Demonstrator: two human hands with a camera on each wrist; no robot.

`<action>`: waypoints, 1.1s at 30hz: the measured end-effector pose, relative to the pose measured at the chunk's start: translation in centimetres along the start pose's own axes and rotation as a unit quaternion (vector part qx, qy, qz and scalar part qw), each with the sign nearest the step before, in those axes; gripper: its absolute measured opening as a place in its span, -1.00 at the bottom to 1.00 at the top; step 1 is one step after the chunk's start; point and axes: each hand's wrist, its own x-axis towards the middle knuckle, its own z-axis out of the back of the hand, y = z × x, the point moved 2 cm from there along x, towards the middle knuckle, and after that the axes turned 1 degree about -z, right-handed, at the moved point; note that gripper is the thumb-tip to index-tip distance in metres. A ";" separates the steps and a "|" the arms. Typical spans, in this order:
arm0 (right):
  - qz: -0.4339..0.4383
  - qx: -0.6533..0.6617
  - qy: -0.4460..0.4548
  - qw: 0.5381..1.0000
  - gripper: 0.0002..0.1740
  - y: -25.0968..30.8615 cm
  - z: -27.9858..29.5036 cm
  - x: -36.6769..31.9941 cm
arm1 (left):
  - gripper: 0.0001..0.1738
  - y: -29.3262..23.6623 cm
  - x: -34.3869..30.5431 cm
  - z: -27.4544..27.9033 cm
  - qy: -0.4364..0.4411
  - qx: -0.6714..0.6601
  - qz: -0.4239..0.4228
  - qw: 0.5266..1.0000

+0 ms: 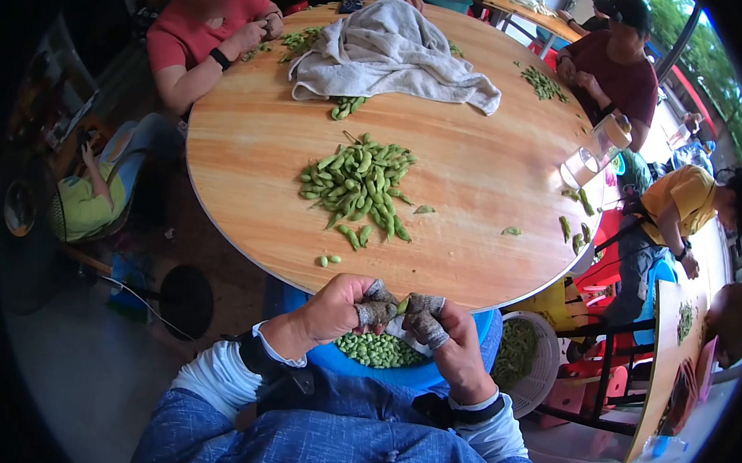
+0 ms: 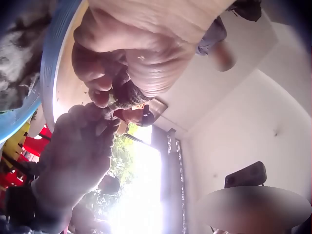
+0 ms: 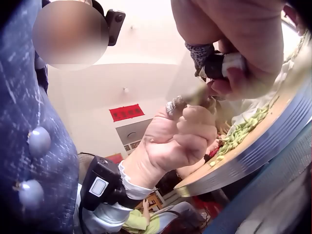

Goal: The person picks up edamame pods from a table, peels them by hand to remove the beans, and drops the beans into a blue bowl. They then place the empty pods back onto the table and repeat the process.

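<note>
Over a blue basin [image 1: 419,373], my left hand [image 1: 334,313] and right hand [image 1: 457,344] meet fingertip to fingertip. A green edamame pod [image 1: 402,305] is pinched between them, one end in each hand. Grey knitted covers wrap the thumb and finger ends of both hands. Shelled green beans [image 1: 374,350] fill the basin below, partly hidden by the hands. On the wooden table [image 1: 249,168] ahead lies a pile of unshelled pods [image 1: 358,181]. In the right wrist view, the fingers of the left hand [image 3: 178,139] are curled in; its pod is blurred.
Two loose beans [image 1: 329,261] lie near the table's front edge. A grey cloth [image 1: 387,54] covers more pods farther back. A clear bottle [image 1: 594,154] stands at the right. A white basket [image 1: 539,363] sits right of the basin. Other people sit around the table.
</note>
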 end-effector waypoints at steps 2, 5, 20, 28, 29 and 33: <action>-0.012 0.013 0.004 1.000 -0.76 -0.3 0.2 -0.1 | -0.89 -0.2 0.0 -0.3 0.009 0.013 0.007 1.000; -0.019 0.023 0.008 1.000 -0.77 -0.4 0.3 -0.2 | -0.91 -0.5 0.0 -0.5 0.017 0.033 0.015 0.999; 0.000 -0.013 -0.040 0.999 -0.84 -1.0 0.2 -0.1 | -0.92 0.9 0.5 -0.5 0.005 0.064 -0.044 0.997; 0.025 -0.013 -0.051 0.998 -0.83 0.0 0.8 0.0 | -0.76 -0.4 -0.1 -1.6 -0.049 0.555 -0.255 0.790; 0.000 -0.002 -0.038 0.999 -0.82 -0.4 1.0 0.0 | -0.75 -0.3 -0.2 -1.6 -0.040 0.621 -0.274 0.734; -0.009 0.082 0.006 0.997 -0.76 -2.1 1.7 0.1 | -0.83 0.5 -0.1 -1.3 0.004 0.485 -0.245 0.840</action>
